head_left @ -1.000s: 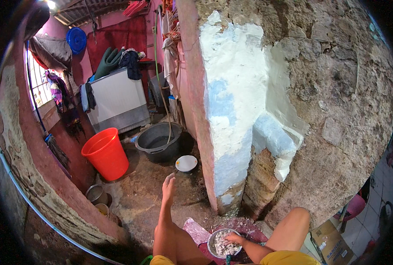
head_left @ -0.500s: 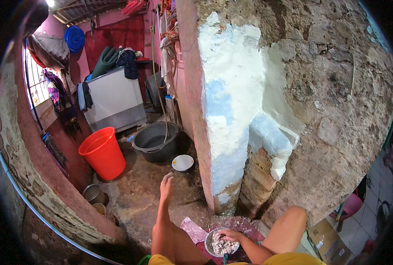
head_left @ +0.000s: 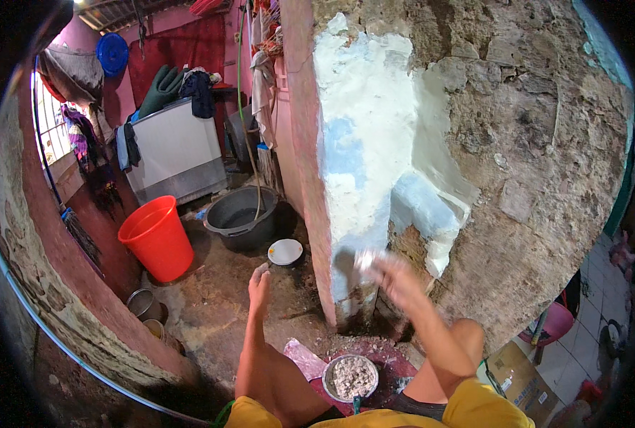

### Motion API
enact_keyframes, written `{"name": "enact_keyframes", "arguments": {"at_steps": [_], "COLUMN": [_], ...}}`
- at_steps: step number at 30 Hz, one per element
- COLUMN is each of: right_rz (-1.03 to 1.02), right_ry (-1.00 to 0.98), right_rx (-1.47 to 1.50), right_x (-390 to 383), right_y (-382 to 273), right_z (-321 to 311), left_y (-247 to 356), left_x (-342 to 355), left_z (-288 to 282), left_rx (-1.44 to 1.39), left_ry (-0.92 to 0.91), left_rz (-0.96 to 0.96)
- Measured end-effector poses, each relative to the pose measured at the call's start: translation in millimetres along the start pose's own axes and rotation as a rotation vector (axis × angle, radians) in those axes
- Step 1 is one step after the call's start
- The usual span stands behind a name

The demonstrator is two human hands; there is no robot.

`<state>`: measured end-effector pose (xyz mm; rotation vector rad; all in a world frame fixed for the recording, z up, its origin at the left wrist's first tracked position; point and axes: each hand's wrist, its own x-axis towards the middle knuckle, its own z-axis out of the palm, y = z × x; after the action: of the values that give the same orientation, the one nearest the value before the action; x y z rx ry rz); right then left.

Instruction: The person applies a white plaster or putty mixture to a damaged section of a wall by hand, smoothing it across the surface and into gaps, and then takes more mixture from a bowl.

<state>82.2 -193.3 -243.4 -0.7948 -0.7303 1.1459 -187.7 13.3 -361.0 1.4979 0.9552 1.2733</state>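
Close to the low part of the wall corner, the right hand (head_left: 396,278) is up in front of the white-and-blue coat (head_left: 364,93). A bit of white stuff (head_left: 364,260) shows at its fingertips. The hand is blurry, so I cannot tell if its grip pinches that bit or is spread, or if it touches the wall. The left hand (head_left: 259,279) is out over the floor (head_left: 221,307), near the white plate (head_left: 286,252). It looks like it holds nothing, but I cannot tell if its fingers are spread or pressed together.

The lumpy white mix (head_left: 353,376) sits in the round bowl (head_left: 327,380), nearer the left edge of the maroon sheet (head_left: 397,365) than its right edge. A crinkly plastic bag (head_left: 303,358) lies by the sheet's left edge.

This looks like putting the white stuff on the wall. Small bits seem best, because a big lump could drop off. Push it on firmly with flat fingers, then rub outward so the sides get thin and smooth. The rough stone (head_left: 531,143) has bumps that may help it stick. Brush off loose crumbs first.
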Motion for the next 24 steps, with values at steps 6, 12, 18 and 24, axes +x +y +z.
{"name": "enact_keyframes", "arguments": {"at_steps": [6,12,18,24], "right_rz": [-0.756,-1.392,-1.758,-1.895], "right_ry": [0.045,0.559,0.515,0.601], "right_rx": [-0.106,-0.712,-0.897,-0.999], "right_x": [71.4,158.1,205.0,208.4], "right_y": [-174.1,-279.5,-293.5,-289.3], "right_z": [85.6,134.5,180.6,189.8], "left_y": [116.9,313.7,384.4,400.3], "left_x": [51.1,64.2,96.6,94.0], "left_z": [12.7,68.4,97.0,123.0], "left_rx": [-0.101,0.014,0.163,0.092], "left_ry": [0.058,0.043,0.129,0.103], "left_rz": [0.403,0.867,1.044,0.996]}}
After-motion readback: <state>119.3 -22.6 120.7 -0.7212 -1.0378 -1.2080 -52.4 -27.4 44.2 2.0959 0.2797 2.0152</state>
